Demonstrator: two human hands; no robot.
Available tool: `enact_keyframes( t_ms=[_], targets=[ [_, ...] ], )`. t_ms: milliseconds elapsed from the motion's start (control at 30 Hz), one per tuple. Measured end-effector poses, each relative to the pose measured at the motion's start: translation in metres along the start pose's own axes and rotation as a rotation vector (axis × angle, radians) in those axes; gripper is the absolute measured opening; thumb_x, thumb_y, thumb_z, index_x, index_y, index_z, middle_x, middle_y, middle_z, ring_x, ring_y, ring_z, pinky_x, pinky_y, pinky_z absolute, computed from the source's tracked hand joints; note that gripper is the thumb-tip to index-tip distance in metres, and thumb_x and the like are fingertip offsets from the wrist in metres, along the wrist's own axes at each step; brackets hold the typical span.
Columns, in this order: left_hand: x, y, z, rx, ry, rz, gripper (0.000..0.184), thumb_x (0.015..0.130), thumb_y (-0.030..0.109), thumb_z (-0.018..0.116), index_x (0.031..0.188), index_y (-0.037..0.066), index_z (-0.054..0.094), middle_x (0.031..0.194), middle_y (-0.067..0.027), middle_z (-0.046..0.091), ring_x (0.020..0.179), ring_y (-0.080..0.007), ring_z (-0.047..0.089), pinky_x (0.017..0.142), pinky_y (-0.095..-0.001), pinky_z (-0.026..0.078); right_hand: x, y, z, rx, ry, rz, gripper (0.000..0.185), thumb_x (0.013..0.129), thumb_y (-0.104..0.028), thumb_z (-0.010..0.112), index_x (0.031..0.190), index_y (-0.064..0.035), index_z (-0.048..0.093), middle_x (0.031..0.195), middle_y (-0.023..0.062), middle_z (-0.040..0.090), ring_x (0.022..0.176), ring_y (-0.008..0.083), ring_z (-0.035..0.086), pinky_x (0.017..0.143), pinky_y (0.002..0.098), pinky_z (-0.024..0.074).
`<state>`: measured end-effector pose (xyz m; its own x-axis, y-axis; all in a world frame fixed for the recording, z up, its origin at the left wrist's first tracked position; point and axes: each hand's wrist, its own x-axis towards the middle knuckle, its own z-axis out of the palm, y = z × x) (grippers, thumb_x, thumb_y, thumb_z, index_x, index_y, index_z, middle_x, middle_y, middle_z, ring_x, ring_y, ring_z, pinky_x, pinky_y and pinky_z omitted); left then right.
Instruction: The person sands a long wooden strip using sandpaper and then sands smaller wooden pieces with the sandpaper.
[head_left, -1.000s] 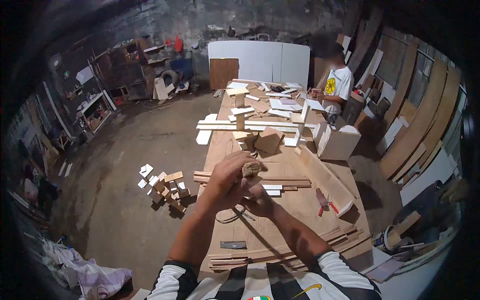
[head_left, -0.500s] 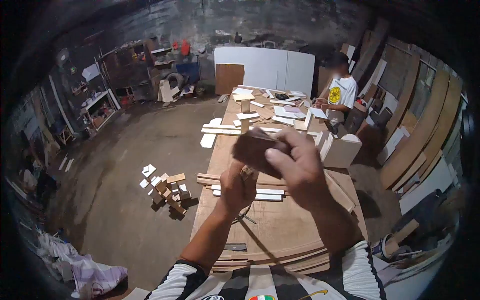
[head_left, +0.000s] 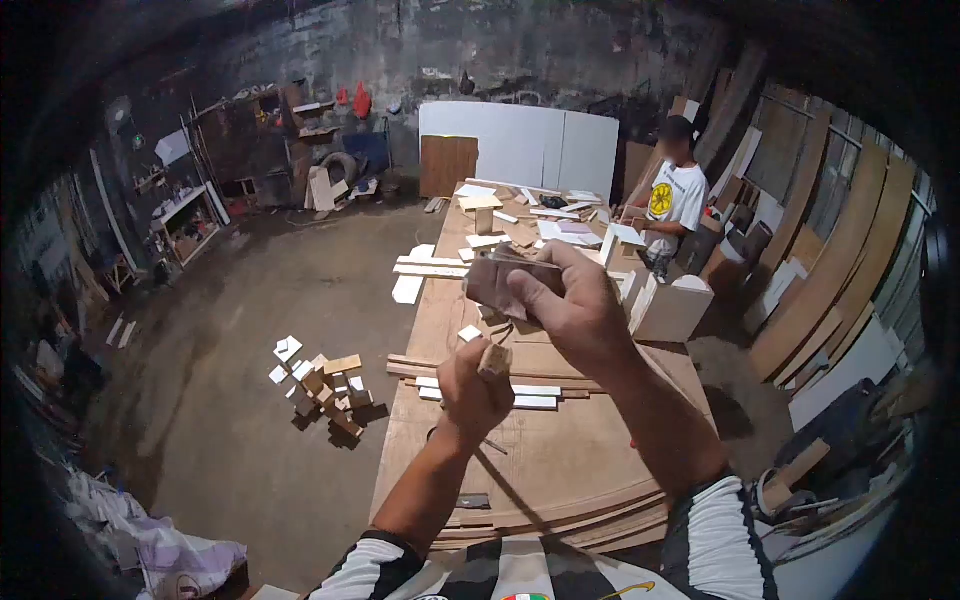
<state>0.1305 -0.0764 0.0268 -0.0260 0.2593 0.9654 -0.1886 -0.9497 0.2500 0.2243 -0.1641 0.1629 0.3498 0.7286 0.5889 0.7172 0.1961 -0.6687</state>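
My right hand (head_left: pixel 578 302) pinches a brown folded sheet that looks like sandpaper (head_left: pixel 492 284), with the thumb pressed on its face. Lower and to the left, my left hand (head_left: pixel 468 392) is closed around a small wood piece (head_left: pixel 494 361), whose pale, rough end pokes out beside the thumb. The rest of that piece is hidden in the fist. A gap separates the sheet from the wood piece. Both hands are raised above the wooden worktable (head_left: pixel 560 465).
White and brown strips (head_left: pixel 530 392) lie across the table, with offcuts farther back. Long curved strips (head_left: pixel 600 520) line its near edge. Wood blocks (head_left: pixel 325 390) are heaped on the floor at left. Another person (head_left: pixel 678 195) stands at the table's far right. Boards (head_left: pixel 850 260) lean along the right wall.
The sandpaper in my right hand has risen and tilted, away from the wood piece. My left hand has dropped slightly, and the wood's end shows more clearly. The view has shifted a little.
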Motion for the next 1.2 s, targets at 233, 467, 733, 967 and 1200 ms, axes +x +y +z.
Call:
enact_keyframes(
  t_ms=[233, 467, 733, 967, 1200],
  targets=[
    [-0.005, -0.016, -0.006, -0.206, -0.101, -0.245, 0.022, 0.094, 0.013, 0.053, 0.109, -0.003, 0.049, 0.077, -0.0148, 0.063, 0.061, -0.0298, 0.065, 0.054, -0.0369, 0.051, -0.018, -0.035, 0.018, 0.188, -0.17, -0.027, 0.018, 0.089, -0.015, 0.065, 0.085, 0.0001, 0.057, 0.069, 0.0007, 0.055, 0.061, 0.008, 0.047, 0.056, 0.0268, 0.042],
    [-0.003, -0.017, -0.007, -0.121, -0.006, -0.156, 0.022, 0.095, 0.016, 0.055, 0.108, 0.001, 0.049, 0.076, -0.0136, 0.063, 0.057, -0.0263, 0.063, 0.05, -0.0337, 0.048, -0.026, -0.056, 0.012, 0.152, -0.134, -0.014, 0.02, 0.086, -0.016, 0.065, 0.084, 0.0016, 0.056, 0.062, 0.0044, 0.051, 0.062, 0.008, 0.049, 0.054, 0.0299, 0.0412],
    [0.012, -0.002, -0.013, 0.129, 0.02, 0.012, 0.018, 0.095, 0.014, 0.055, 0.103, 0.0, 0.048, 0.064, -0.0097, 0.055, 0.049, -0.025, 0.056, 0.046, -0.0348, 0.044, 0.005, -0.034, 0.02, 0.087, 0.021, -0.048, 0.023, 0.085, -0.016, 0.064, 0.08, 0.0039, 0.055, 0.064, 0.0147, 0.057, 0.061, 0.0172, 0.058, 0.055, 0.0337, 0.0439],
    [0.011, -0.001, -0.017, 0.041, 0.056, -0.064, 0.015, 0.095, 0.014, 0.054, 0.098, 0.001, 0.05, 0.07, -0.0122, 0.059, 0.055, -0.027, 0.061, 0.049, -0.0369, 0.046, -0.001, -0.045, 0.031, 0.046, 0.017, -0.065, 0.024, 0.086, -0.018, 0.063, 0.08, 0.0028, 0.052, 0.066, 0.0172, 0.058, 0.059, 0.0209, 0.055, 0.056, 0.0382, 0.0436],
    [-0.004, -0.016, -0.007, -0.153, 0.014, -0.294, 0.019, 0.094, 0.017, 0.057, 0.1, 0.0, 0.05, 0.072, -0.014, 0.063, 0.061, -0.0264, 0.066, 0.056, -0.0371, 0.051, -0.02, -0.043, 0.024, 0.165, -0.078, -0.085, 0.022, 0.088, -0.018, 0.06, 0.086, 0.0024, 0.051, 0.067, 0.0218, 0.06, 0.064, 0.0364, 0.065, 0.059, 0.043, 0.0479]
  ],
)
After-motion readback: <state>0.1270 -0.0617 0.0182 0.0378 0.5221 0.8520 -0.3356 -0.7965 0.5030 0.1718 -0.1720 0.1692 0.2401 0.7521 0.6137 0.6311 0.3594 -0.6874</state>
